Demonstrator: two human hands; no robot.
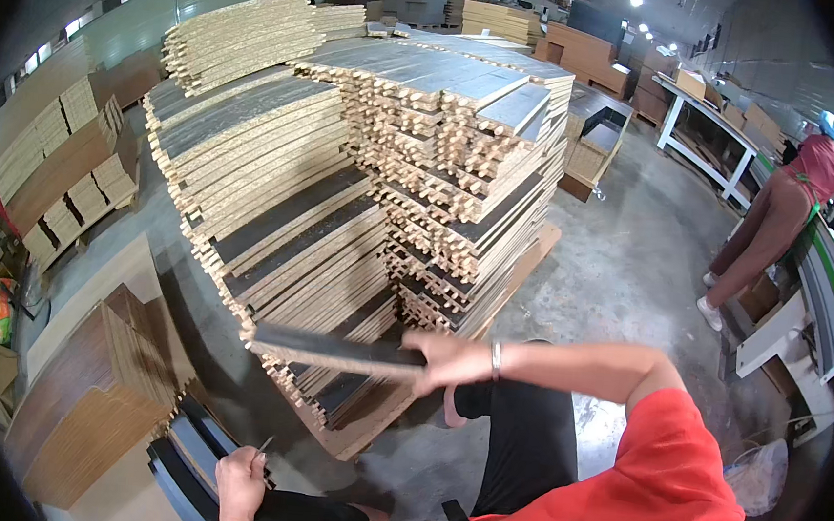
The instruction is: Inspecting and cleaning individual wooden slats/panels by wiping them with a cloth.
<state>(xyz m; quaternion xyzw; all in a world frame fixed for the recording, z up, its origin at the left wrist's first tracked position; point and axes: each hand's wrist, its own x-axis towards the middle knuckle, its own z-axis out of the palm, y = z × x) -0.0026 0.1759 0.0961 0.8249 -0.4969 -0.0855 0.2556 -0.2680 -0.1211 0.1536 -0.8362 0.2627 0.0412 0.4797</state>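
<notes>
My right hand (450, 363) reaches out across the front and grips the right end of a narrow particleboard strip (341, 351) with a dark top face. The strip lies across the low front of a tall stack of such strips (283, 221), and its outline is blurred. Down at the lower left, my left hand (241, 484) is closed in a fist, and a thin, pointed thing (266, 443) sticks up from it; its kind cannot be made out. Beside that hand lie several dark and grey strips (189, 443).
The big stack rests on a brown base board (354, 440). Wood-brown panels (98, 397) stand at the lower left, with more stacked boards (76, 170) beyond. At the right, a person in a pink top (789, 197) stands by a machine (817, 282). A white-framed table (706, 136) is behind.
</notes>
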